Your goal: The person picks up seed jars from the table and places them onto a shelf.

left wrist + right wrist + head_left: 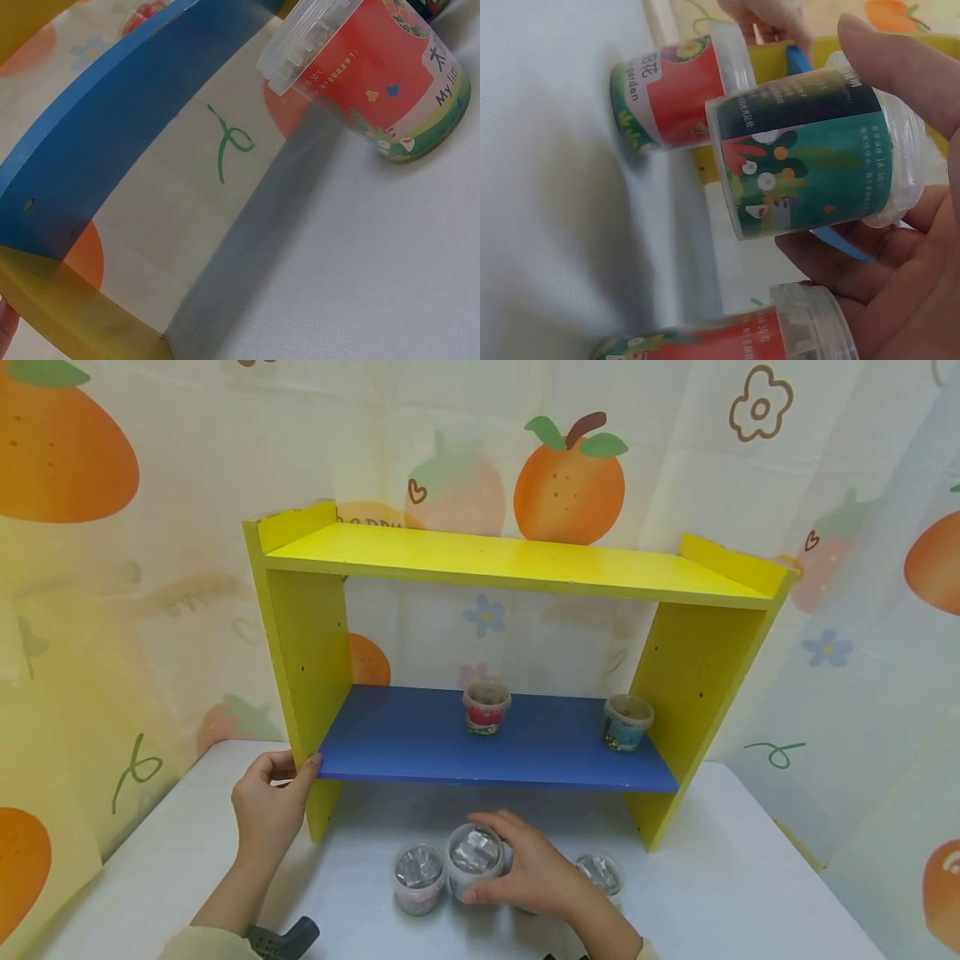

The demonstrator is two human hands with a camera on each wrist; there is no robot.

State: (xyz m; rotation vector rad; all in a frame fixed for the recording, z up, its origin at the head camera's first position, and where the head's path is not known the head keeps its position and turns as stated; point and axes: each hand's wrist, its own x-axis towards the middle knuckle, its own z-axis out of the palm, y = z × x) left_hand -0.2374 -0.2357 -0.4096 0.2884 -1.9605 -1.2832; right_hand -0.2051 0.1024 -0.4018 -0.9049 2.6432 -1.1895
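Note:
My left hand (pixel 268 810) grips the left yellow side panel (pixel 313 693) of a small shelf, its thumb by the end of the blue board (pixel 487 768). Low in front of the shelf, my right hand (pixel 528 868) holds a clear plastic cup (pixel 476 850) between thumb and fingers. Its green and black label (pixel 810 165) shows in the right wrist view, where the cup is tilted and clear of the table. Just left of it, a red-labelled cup (pixel 418 878) stands on the white table. Silvery packets show in the tops of both cups.
On the blue board stand a red-labelled cup (pixel 486 710) at the middle and a teal-labelled cup (pixel 627 724) at the right. Another cup (pixel 602 872) is on the table beyond my right hand. A yellow top board (pixel 510 557) spans the shelf; a fruit-print cloth (pixel 450 443) hangs behind.

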